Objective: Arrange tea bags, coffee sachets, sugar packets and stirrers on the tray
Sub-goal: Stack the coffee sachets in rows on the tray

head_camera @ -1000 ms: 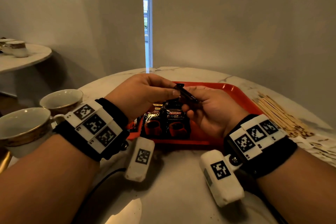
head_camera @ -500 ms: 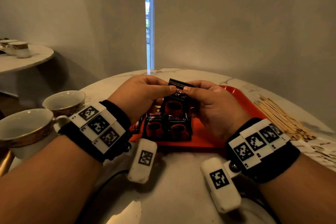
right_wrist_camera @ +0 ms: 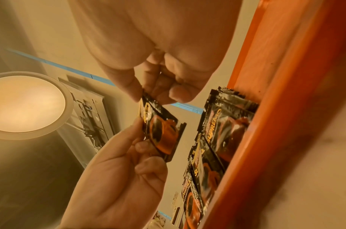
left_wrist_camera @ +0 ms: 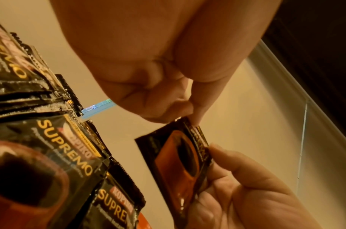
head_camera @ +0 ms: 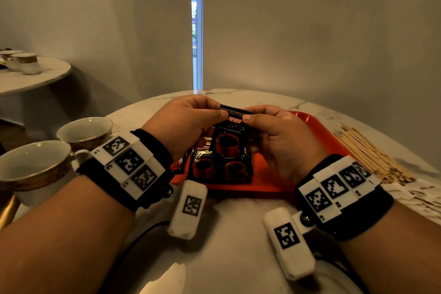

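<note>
both hands, left hand [head_camera: 188, 118] and right hand [head_camera: 278, 137], pinch coffee sachet [head_camera: 230, 133] upright above tray [head_camera: 317, 131].

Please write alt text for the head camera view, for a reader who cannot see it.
Both hands, left hand and right hand, pinch the top edge of a black coffee sachet above an orange tray holding more sachets. Wooden stirrers lie right; two cups stand left.
</note>
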`<action>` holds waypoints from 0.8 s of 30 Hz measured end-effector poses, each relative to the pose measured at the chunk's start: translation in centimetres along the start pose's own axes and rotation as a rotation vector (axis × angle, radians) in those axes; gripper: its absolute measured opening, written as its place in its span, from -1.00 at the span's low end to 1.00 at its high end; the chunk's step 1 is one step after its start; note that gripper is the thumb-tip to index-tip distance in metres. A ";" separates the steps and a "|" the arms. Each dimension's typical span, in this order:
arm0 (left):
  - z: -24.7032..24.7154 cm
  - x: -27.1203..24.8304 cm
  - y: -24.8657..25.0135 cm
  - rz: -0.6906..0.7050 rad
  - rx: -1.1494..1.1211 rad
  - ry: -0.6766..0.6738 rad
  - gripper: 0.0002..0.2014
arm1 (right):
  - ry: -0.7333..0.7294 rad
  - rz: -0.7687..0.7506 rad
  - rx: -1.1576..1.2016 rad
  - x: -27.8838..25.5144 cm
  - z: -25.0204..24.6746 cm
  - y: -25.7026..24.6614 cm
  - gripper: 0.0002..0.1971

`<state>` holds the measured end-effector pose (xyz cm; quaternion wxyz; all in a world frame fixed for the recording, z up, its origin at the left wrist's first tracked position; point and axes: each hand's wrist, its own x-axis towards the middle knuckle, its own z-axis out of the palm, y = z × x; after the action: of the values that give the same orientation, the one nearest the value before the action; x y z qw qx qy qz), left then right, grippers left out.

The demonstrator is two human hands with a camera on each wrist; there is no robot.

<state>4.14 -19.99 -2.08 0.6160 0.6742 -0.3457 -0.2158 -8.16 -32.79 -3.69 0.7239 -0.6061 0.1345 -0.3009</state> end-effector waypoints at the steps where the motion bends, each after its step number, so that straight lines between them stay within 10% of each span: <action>1: 0.0 0.0 0.0 -0.005 -0.002 -0.005 -0.93 | 0.006 0.000 -0.006 0.0 -0.1 0.0 -0.89; 24: -6.7 0.4 0.4 -0.264 0.200 0.163 -0.81 | 0.053 0.104 -0.018 1.0 -1.3 0.9 -0.84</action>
<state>9.18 -15.71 -0.62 0.5383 0.7868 -0.2228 -0.2040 -7.84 -34.36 -4.70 0.7291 -0.5968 0.1876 -0.2777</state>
